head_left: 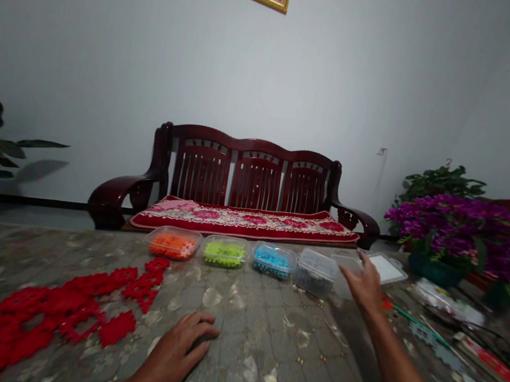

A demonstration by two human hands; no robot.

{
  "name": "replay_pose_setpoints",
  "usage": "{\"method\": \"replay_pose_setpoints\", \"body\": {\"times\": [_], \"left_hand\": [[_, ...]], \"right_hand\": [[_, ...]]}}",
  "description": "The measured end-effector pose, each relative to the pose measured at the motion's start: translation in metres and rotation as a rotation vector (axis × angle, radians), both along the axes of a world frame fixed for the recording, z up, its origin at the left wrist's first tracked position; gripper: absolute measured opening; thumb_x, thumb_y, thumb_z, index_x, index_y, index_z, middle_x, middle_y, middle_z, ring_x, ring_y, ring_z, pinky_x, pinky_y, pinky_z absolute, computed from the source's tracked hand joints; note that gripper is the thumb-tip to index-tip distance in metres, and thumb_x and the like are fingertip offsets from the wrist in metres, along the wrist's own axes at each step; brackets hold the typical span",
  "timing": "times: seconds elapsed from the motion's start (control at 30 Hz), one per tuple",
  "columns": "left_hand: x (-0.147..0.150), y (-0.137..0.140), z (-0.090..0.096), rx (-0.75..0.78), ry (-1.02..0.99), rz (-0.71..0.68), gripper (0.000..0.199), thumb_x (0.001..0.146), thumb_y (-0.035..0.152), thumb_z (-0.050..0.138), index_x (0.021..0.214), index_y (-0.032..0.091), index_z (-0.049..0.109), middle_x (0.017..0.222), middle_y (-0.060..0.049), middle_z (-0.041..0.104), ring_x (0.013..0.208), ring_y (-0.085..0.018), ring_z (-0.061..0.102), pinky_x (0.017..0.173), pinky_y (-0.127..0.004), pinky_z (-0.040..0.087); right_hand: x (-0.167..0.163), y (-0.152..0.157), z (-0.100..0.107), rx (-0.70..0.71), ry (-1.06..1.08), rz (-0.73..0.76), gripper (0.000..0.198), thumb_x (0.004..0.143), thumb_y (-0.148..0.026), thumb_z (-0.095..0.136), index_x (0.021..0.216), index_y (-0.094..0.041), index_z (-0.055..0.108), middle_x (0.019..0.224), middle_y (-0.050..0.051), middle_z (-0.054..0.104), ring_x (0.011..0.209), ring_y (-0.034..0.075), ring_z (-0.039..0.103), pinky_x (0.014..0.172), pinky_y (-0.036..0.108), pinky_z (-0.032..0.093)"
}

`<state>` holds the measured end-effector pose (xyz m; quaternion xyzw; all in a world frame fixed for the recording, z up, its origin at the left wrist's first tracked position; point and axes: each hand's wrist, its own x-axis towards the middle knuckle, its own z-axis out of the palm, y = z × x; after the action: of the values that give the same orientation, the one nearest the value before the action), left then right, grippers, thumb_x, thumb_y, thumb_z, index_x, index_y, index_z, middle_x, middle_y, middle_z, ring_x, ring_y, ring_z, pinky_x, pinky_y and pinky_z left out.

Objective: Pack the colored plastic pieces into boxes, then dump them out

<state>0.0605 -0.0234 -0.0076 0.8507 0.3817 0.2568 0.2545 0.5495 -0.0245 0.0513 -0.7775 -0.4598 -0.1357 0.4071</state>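
My left hand (180,349) rests on the patterned tablecloth, fingers loosely bent and apart, holding nothing. Out at the far right of the row of boxes, my right hand (364,283) pinches what looks like a clear plastic lid (343,278); blur hides its exact edges. Just left of it stands a clear box (315,274) with dark contents, its top looking covered. Farther left in the row are clear boxes of blue pieces (273,261), yellow-green pieces (225,252) and orange pieces (173,245). Red cut-out shapes (61,308) lie spread to the left of my left hand.
Behind my right hand lies a white-and-clear flat panel (386,269). Purple flowers (469,232) in a pot, a green stick (410,316), glasses (503,350) and a red-and-white box (486,359) occupy the right side. A wooden bench (256,181) stands beyond the table.
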Motion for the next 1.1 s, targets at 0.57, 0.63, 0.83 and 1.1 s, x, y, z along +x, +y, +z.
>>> {"method": "replay_pose_setpoints", "body": {"times": [0.57,0.63,0.83,1.1], "left_hand": [[0.003,-0.006,0.010,0.015,-0.052,-0.013,0.027,0.086,0.017,0.053,0.102,0.026,0.073,0.121,-0.006,0.069,0.117,-0.025,0.062,0.104,-0.042,0.049],[0.003,-0.006,0.010,0.027,-0.067,-0.017,0.027,0.086,0.017,0.053,0.102,0.026,0.073,0.120,-0.006,0.069,0.115,-0.025,0.062,0.103,-0.041,0.049],[0.003,-0.007,0.007,0.018,-0.069,-0.015,0.029,0.083,0.012,0.053,0.102,0.025,0.071,0.120,-0.005,0.068,0.116,-0.023,0.061,0.104,-0.038,0.048],[0.003,-0.004,0.003,0.000,-0.091,-0.017,0.030,0.082,0.011,0.053,0.103,0.024,0.071,0.120,-0.005,0.067,0.118,-0.023,0.060,0.105,-0.038,0.046]], "right_hand": [[-0.041,0.018,0.010,-0.574,-0.556,0.382,0.081,0.071,-0.035,0.074,0.147,-0.024,0.047,0.141,0.019,0.055,0.126,0.037,0.054,0.103,0.049,0.042],[-0.040,0.023,0.010,-0.540,-0.544,0.376,0.074,0.072,-0.037,0.074,0.141,-0.024,0.051,0.143,0.019,0.053,0.128,0.037,0.053,0.104,0.050,0.042],[-0.039,0.041,0.012,-0.569,-0.493,0.365,0.067,0.062,-0.025,0.077,0.125,-0.020,0.056,0.132,0.019,0.061,0.122,0.036,0.058,0.100,0.045,0.044],[-0.051,0.025,0.016,-0.564,-0.506,0.368,0.059,0.066,-0.030,0.073,0.122,-0.018,0.056,0.119,0.017,0.066,0.109,0.034,0.062,0.092,0.043,0.045]]}}
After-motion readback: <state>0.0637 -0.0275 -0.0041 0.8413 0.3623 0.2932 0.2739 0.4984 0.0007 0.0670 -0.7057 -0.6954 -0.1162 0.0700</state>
